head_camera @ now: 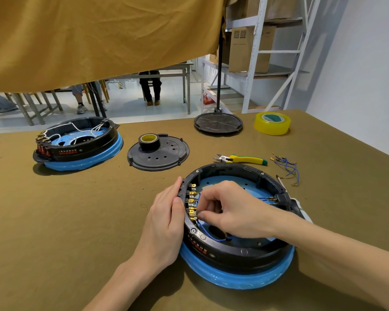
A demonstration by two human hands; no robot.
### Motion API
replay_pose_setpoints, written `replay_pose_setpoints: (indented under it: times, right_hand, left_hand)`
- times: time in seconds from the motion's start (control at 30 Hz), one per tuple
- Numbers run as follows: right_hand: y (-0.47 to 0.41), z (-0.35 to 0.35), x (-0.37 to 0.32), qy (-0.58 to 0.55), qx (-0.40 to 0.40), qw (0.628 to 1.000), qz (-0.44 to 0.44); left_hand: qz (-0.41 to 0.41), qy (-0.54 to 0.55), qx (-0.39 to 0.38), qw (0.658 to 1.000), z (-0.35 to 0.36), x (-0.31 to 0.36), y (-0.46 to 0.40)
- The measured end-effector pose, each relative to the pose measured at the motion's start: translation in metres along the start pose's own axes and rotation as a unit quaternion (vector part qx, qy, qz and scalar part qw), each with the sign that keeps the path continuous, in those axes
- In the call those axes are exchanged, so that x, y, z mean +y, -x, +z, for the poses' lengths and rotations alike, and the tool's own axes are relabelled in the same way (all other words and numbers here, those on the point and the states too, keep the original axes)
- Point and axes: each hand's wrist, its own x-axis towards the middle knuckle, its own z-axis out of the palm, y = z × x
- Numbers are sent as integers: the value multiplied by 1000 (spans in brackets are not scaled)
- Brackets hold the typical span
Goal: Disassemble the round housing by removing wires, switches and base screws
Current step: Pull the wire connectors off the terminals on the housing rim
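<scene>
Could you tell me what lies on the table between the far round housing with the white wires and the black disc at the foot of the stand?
In the head view, a black perforated cover plate lies between the far housing and the stand's disc, carrying a black tape roll.

Both forearms are bare as far as they show, with no sleeve or cuff reaching into view on either side. The left hand (164, 221) wears no glove, ring, watch or band, and its nails look short and plain, without polish. The right hand (229, 209) is likewise ungloved and free of rings, and its wrist carries no watch or bracelet; the forearm behind it is slim and uncovered all the way to the picture's right edge, while the left one runs uncovered to the bottom edge.
</scene>
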Motion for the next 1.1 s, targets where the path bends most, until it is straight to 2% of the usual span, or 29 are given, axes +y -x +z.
replay_pose_setpoints:
  times: [0.33, 0.63, 1.1]
  right_hand:
    - [2, 0, 1, -28, -18, 999, -2]
    - [1, 3, 5, -16, 19, 1000, -6]
    - [1, 3, 3, -20, 14, 1000, -7]
  left_hand:
    - [-3, -2, 4, 1000, -1, 3, 1]
    - [-8, 7, 11, 1000, 1, 5, 1]
    - [-13, 0, 8, 1000, 1, 6, 1]
